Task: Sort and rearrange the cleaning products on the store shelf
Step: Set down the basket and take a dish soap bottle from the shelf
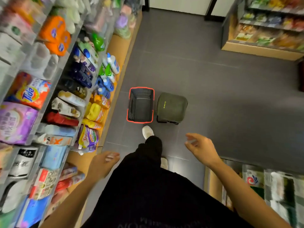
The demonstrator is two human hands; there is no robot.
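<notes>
The cleaning products (pixel 77 89) sit on the shelf (pixel 117 46) to our L. Upper levels: an orange pack (pixel 55 35), then a Tide bag (pixel 31 93) w/ a purple pack (pixel 14 122) just beside it. One level down are dark pouches (pixel 82 74). Btm level: white bottles (pixel 113 63), blue bottles (pixel 105 86), yellow bottles (pixel 95 111) and a purple-yellow pouch (pixel 88 137) nearest us. Much of the shelf is motion-blurred, so we can't read labels other than "Tide".

Our L hand (pixel 102 163) hangs near the shelf's wooden base, fingers fairly straight, holding nothing; it's blurred. Our R hand (pixel 202 148) is out over the floor (pixel 222 83), fingers spread wide & relaxed, also holding nothing.

Ahead on the floor stands a basket (pixel 131 106) w/ a red rim, near the shelf base. A green bag (pixel 171 106) sits just beside it on the R; we can't tell if they touch. A white shoe (pixel 147 131) is just short of the basket. A 2nd shelf (pixel 263 51) w/ blurred packets stands well apart at far R. A 3rd shelf (pixel 212 186) is by our R forearm.
</notes>
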